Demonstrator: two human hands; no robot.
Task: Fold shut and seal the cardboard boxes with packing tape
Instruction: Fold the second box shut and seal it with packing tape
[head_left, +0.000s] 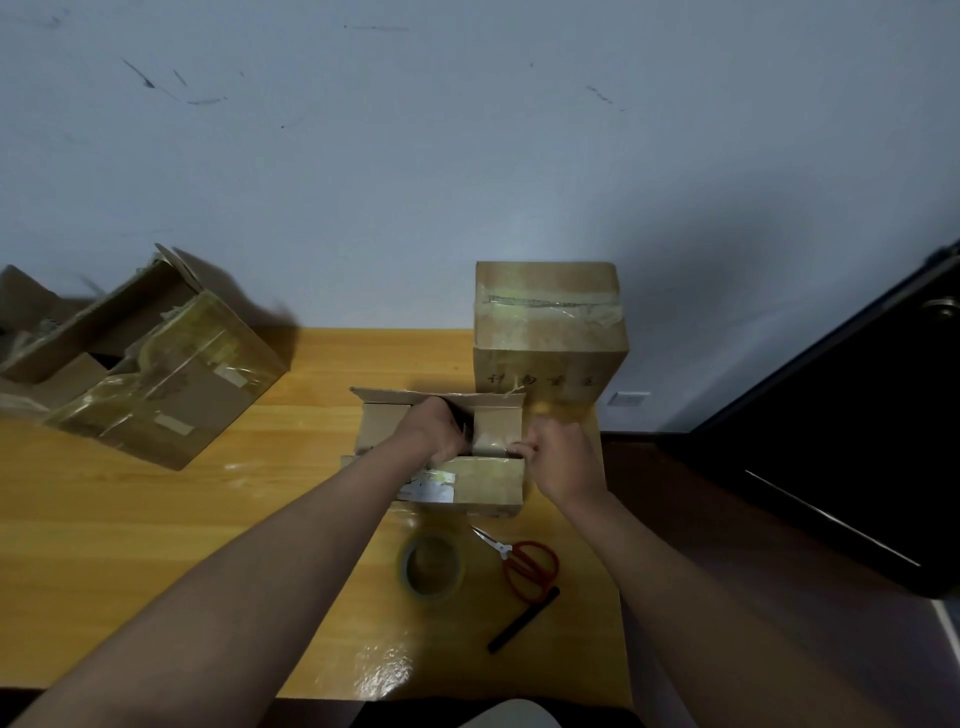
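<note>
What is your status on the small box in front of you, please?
Both hands on flaps: left hand, right hand. Small box still open, untaped. Tape roll untouched. Nothing blocking.

Red-handled scissors (524, 562) beside a black marker (523, 620) on the wooden table (156, 545).
</note>
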